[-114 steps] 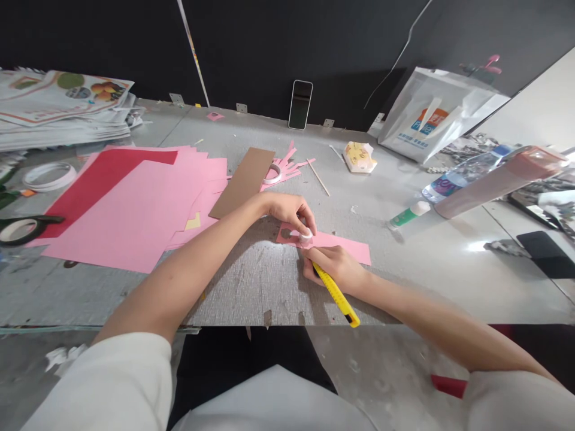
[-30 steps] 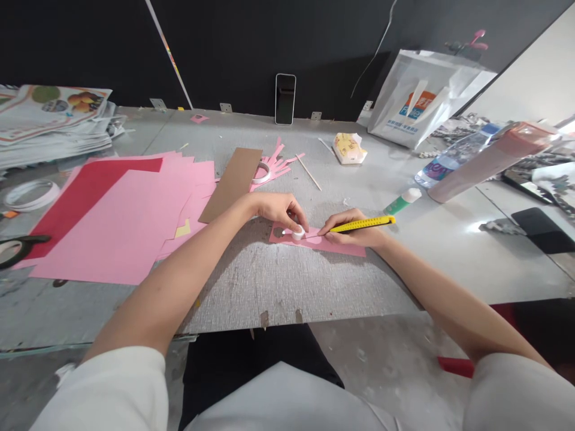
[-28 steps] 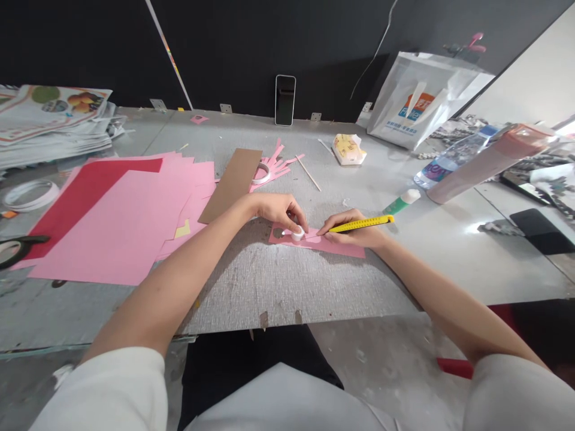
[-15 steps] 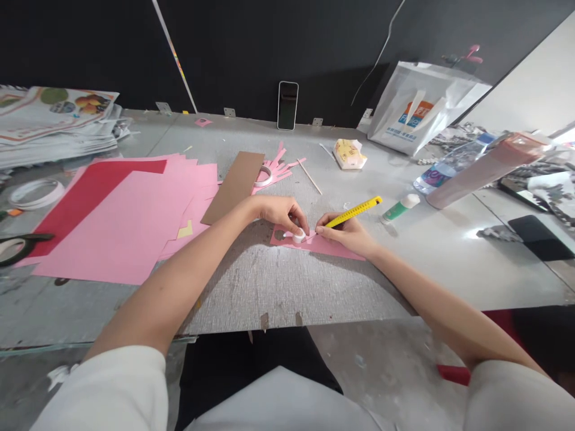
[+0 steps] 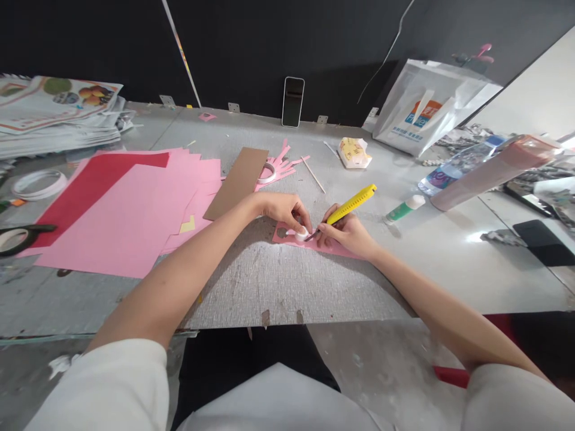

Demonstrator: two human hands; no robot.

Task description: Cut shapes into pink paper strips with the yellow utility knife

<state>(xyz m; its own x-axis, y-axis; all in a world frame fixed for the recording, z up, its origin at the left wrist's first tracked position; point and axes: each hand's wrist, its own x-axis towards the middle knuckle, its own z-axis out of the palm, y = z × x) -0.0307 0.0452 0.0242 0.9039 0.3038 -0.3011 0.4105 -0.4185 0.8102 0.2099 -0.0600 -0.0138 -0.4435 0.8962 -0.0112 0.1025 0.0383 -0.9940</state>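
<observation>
A small white round piece (image 5: 301, 234) lies on a pink paper strip (image 5: 345, 247), pinched and pressed down by the fingertips of my left hand (image 5: 287, 212). Held like a pen in my right hand (image 5: 348, 230) is a yellow utility knife (image 5: 353, 204); its dark tip points down-left at the edge of the white piece. The strip has a hole near its left end, just left of the white piece. My right hand's lower fingers rest on the strip.
Pink sheets (image 5: 121, 209) with a red piece cover the left. A brown card (image 5: 238, 179), white tape roll (image 5: 267, 173) and thin stick (image 5: 313, 174) lie behind my hands. Right are a glue stick (image 5: 405, 208), bottle (image 5: 458, 167) and pink roll (image 5: 489, 173). A phone (image 5: 293, 102) stands behind.
The knife has tilted more upright, and its tip has moved left and down to the white piece. My right hand has turned slightly. The whole view has shifted a little.
</observation>
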